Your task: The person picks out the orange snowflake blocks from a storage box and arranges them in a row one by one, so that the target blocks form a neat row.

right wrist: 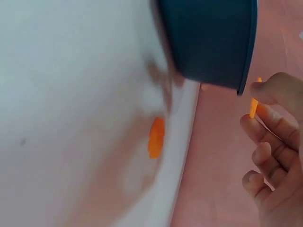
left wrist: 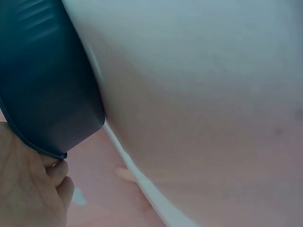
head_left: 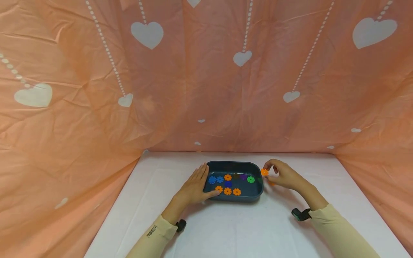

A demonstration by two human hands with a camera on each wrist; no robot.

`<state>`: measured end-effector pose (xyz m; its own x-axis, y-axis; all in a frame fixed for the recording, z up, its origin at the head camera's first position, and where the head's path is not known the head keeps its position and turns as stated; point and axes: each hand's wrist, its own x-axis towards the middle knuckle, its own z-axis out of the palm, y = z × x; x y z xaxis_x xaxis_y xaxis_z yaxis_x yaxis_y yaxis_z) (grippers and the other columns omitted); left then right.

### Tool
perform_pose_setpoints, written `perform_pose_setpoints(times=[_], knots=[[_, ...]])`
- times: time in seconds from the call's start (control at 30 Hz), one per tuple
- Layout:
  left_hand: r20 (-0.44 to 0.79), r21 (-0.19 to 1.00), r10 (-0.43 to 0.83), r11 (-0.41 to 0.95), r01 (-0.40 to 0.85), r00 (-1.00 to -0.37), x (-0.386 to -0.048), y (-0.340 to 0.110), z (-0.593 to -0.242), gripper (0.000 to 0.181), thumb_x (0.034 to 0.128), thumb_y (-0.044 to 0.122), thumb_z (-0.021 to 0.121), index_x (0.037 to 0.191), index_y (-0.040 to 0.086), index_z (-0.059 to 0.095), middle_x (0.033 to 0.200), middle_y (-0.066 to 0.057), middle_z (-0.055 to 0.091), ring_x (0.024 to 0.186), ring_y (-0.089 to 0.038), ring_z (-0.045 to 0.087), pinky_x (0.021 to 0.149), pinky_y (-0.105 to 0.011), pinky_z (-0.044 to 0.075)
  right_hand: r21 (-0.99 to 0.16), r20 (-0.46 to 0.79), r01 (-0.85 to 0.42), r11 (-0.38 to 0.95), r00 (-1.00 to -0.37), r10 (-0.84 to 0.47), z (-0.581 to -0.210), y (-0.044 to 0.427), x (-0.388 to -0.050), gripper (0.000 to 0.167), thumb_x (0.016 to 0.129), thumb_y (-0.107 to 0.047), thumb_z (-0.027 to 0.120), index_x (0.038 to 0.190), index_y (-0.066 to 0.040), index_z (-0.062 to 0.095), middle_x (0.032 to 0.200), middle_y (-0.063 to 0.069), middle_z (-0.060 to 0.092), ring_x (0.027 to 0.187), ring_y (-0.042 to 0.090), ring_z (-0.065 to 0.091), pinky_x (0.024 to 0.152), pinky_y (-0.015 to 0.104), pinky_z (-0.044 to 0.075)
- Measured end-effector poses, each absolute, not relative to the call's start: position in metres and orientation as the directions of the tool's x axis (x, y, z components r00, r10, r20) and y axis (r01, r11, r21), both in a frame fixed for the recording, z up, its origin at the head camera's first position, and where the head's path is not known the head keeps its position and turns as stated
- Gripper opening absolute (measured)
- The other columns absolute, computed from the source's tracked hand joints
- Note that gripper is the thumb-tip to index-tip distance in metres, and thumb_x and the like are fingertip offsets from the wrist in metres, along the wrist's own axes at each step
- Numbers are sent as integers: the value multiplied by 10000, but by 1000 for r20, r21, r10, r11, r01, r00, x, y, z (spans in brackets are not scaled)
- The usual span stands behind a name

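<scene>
A dark blue-grey tray (head_left: 236,199) stands on the white table, holding several flower-shaped plastic discs in orange, blue, green and purple. My left hand (head_left: 193,186) rests against the tray's left side, fingers straight along the rim and thumb over the front corner. In the left wrist view, that hand (left wrist: 33,182) touches the tray's rim. Beside the tray's right end, my right hand (head_left: 284,174) pinches an orange flower-shaped disc (head_left: 264,172) between thumb and fingers, just outside the rim. Another orange disc (right wrist: 156,138) lies on the table below my right hand (right wrist: 279,137).
The white table (head_left: 235,229) reaches back to an orange-pink curtain (head_left: 219,89) printed with white hearts, which also hangs along both sides. A dark camera band (head_left: 301,214) sits on the right wrist, and another (head_left: 181,225) on the left.
</scene>
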<state>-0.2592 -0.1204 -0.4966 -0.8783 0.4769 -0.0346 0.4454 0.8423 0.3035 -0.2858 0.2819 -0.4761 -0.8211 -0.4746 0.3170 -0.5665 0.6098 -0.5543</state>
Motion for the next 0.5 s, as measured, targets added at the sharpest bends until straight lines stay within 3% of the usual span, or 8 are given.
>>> perform_pose_setpoints(times=[0.5], knots=[[-38,309,473,843,440,-880,-257,-120,-494,1185,962,815,532,1720,31,67,1809,-117,1,1673,-291,45,1353,-460,82,-566,274,-472,676,-881,-386,-493,315,-276,229,817,39,789,1008,-33,685,933,23,669,765,121,480,659,269,428]])
